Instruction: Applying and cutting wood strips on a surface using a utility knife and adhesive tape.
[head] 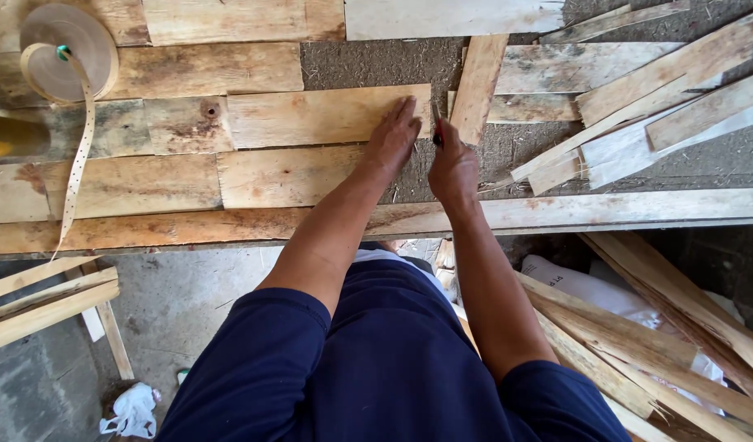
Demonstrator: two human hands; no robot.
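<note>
White sack point(589, 288) (printed) under slats, lower right.

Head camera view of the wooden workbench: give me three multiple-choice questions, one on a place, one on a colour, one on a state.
1. Where is the round roll of tan paper tape?
A. bench's far left corner
B. floor
C. under the right hand

2. What colour are the person's sleeves?
A. red
B. dark navy
C. white

3. How does the left hand lie?
A. flat on a pale wooden board
B. clenched in the air
C. holding a rag

Answers:
1 A: the roll of tan paper tape sits top left.
2 B: sleeves are navy.
3 A: left hand presses the pale wooden board; right hand grips a thin red-handled tool.
</note>
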